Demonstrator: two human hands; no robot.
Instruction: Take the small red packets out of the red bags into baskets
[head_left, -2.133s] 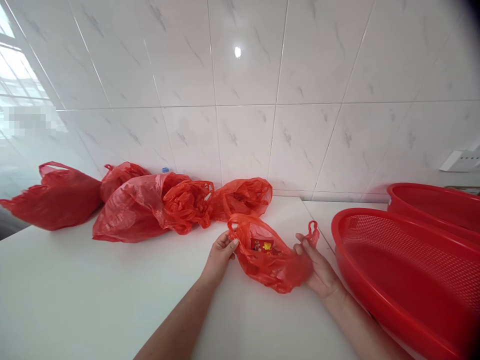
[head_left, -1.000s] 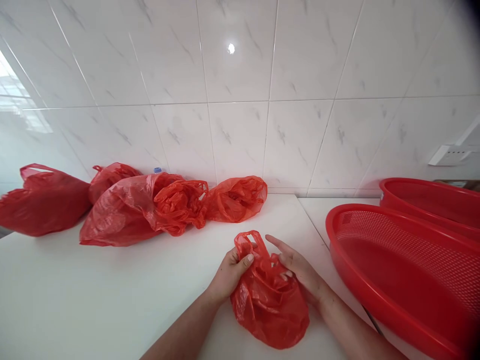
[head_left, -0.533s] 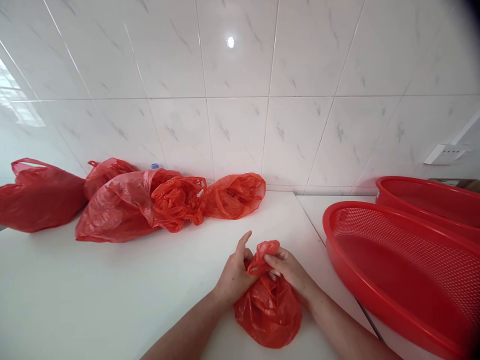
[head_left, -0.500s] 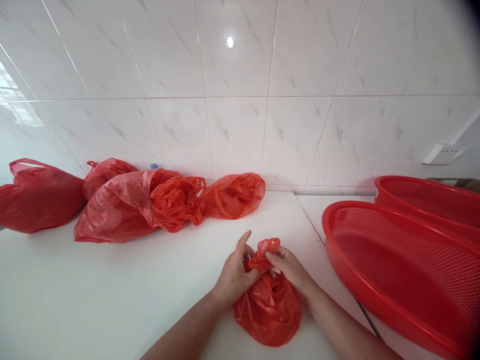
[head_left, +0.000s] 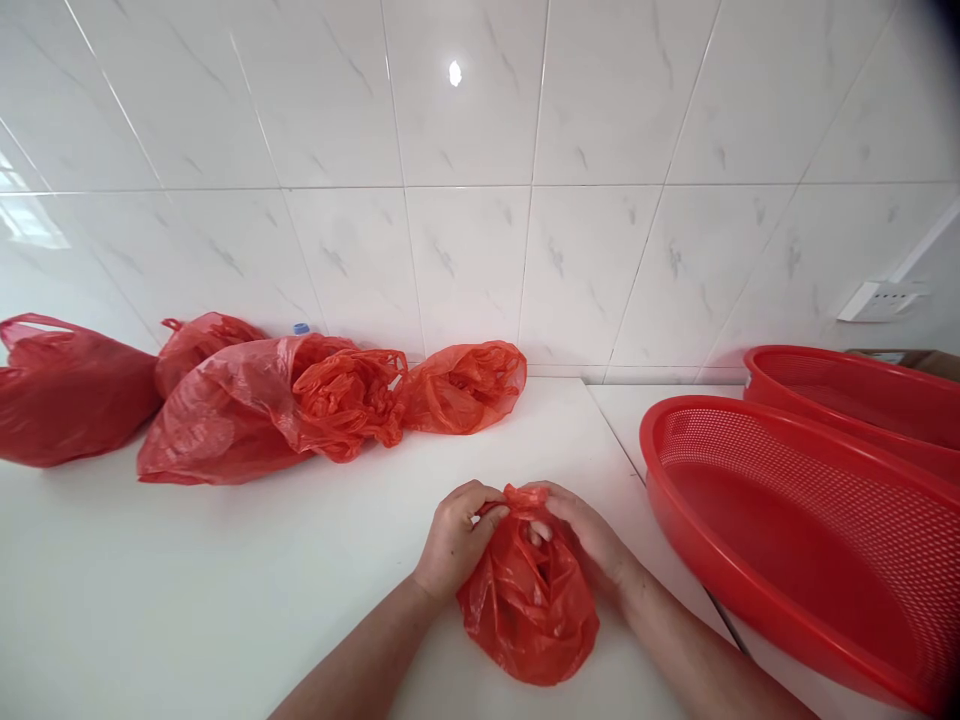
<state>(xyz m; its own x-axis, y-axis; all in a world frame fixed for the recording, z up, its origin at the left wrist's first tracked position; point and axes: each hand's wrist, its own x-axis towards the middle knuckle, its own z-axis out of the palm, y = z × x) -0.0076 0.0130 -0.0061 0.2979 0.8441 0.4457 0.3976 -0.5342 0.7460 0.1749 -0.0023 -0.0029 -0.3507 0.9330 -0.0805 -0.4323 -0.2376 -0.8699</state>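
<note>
A red plastic bag (head_left: 532, 610) lies on the white table between my hands, its body rounded and wrinkled, its gathered top pointing toward the wall. My left hand (head_left: 459, 540) pinches the left side of that top between thumb and fingers. On the other side my right hand (head_left: 589, 530) grips the bag's neck, with some fingertips showing through the opening near the middle; its thumb is hidden by the plastic. What the bag contains, if anything, cannot be seen.
Along the tiled wall lie several red plastic bags: a full one (head_left: 71, 400) at far left, a large one (head_left: 225, 415), and a crumpled one (head_left: 465, 390). Two red perforated baskets, a near one (head_left: 787, 540) and a far one (head_left: 862, 395), stand right. A socket (head_left: 877, 302) is on the wall.
My left fingers, spread before with the index raised, have closed on the bag's top. The twisted upper part of the bag has been folded down and opened out between my hands.
</note>
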